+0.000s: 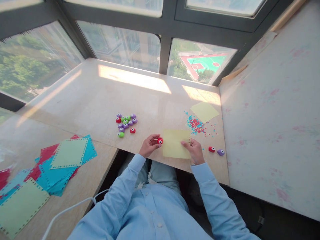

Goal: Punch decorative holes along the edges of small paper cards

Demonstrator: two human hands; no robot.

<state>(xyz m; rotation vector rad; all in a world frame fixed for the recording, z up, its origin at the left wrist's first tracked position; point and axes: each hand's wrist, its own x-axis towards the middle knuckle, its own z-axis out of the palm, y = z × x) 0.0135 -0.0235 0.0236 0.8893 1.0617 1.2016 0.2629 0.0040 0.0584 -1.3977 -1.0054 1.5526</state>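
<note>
Between the thumb and fingers of my left hand point(150, 145) is a small red craft punch point(160, 141), close to the left edge of a pale yellow sheet of paper point(176, 144). My right hand point(195, 150) pinches that sheet at its right edge, thumb on top. A few small punched holes show along the edge near my right fingertips. Right of this hand, another red craft punch point(211, 149) and a purple craft punch point(220, 152) rest on the table.
Several purple, green and red punches point(125, 122) cluster left of centre. Red and blue paper bits point(196, 125) lie scattered beside another yellow sheet point(205, 112). Punched coloured sheets point(56, 176) overlap at the left. A white cable point(67, 211) runs at lower left; a patterned wall point(270, 110) bounds the right.
</note>
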